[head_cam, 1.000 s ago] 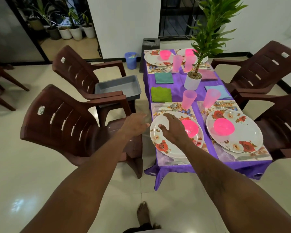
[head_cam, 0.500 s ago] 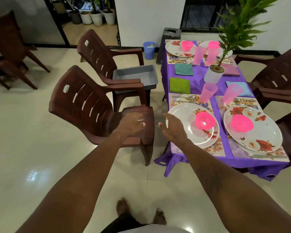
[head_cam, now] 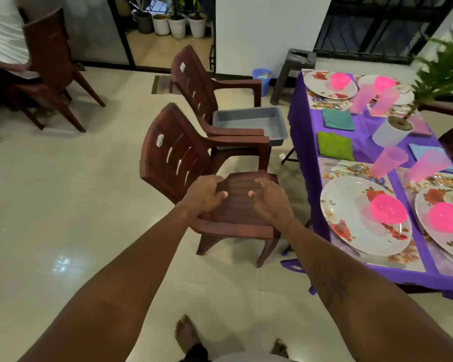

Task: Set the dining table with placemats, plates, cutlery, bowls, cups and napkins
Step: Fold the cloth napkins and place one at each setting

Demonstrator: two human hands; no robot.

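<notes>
Floral plate is being carried by its placemat at the near corner of the table. A pink bowl is being cradled on it, with cutlery, a pink cup and a green napkin being lined up just beyond. Looks like melamine, so it's probably light, stiff and kinda slick, best being gripped at the rim.

The brown plastic chair beside the table is what's being gone for though. The left hand and right hand are being held over its seat, fingers half curled, nothing visibly being gripped. Whether the seat is being touched can't be told. Chair's likely light and rigid, best being taken by the armrests.
</notes>
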